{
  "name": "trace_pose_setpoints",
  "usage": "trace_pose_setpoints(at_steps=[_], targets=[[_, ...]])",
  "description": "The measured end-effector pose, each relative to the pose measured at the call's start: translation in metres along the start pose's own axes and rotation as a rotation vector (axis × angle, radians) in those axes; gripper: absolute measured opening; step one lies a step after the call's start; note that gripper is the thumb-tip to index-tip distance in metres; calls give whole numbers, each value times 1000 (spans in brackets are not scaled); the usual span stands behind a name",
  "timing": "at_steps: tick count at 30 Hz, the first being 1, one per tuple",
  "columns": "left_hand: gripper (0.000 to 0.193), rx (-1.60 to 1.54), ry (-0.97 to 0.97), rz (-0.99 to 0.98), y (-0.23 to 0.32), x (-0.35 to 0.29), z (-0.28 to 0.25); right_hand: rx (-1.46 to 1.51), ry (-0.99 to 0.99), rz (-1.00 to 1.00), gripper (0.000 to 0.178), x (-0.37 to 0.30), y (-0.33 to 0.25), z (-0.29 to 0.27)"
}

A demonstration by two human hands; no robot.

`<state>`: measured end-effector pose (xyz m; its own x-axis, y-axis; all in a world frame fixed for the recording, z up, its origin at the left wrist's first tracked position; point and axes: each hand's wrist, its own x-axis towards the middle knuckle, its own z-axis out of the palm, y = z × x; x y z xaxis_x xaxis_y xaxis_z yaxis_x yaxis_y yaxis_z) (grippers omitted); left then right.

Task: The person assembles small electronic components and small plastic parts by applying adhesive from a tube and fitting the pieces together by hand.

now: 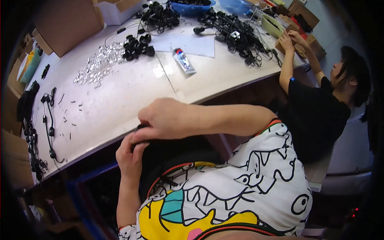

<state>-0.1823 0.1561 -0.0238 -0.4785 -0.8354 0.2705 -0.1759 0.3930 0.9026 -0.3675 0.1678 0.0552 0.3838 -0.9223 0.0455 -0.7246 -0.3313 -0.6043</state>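
Note:
At the table's front edge my two hands meet around a small black part [141,127], mostly covered by the fingers, so its kind does not show. My right hand [166,118] comes from the right with its fingers curled over the part. From below, my left hand [130,154] pinches it between thumb and fingers. Beyond them on the white table [124,96] lie a pile of small clear pieces [98,64] and a cluster of black round parts [138,47]. A blue and white tube [184,61] rests on the tabletop to their right.
Tangled black cabled parts [236,36] heap up at the back. A blue bowl [192,9] and a cardboard box [66,24] stand behind. Along the left edge lie black cables [50,120]. At the right, a person in black [316,112] works with both hands near a green basket [272,26].

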Motion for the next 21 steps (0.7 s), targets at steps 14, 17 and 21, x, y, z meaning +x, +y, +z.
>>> trace_pose_setpoints(at_steps=[14, 17, 21], targets=[[29, -601, 121, -139, -3, 15, -30, 559, -394, 317, 27, 19, 36, 40], [34, -763, 178, -132, -8, 14, -45, -77, -346, 89, 41, 19, 101, 131], [36, -849, 208, -172, -14, 15, -50, -177, -169, -123, 51, 6, 197, 242]])
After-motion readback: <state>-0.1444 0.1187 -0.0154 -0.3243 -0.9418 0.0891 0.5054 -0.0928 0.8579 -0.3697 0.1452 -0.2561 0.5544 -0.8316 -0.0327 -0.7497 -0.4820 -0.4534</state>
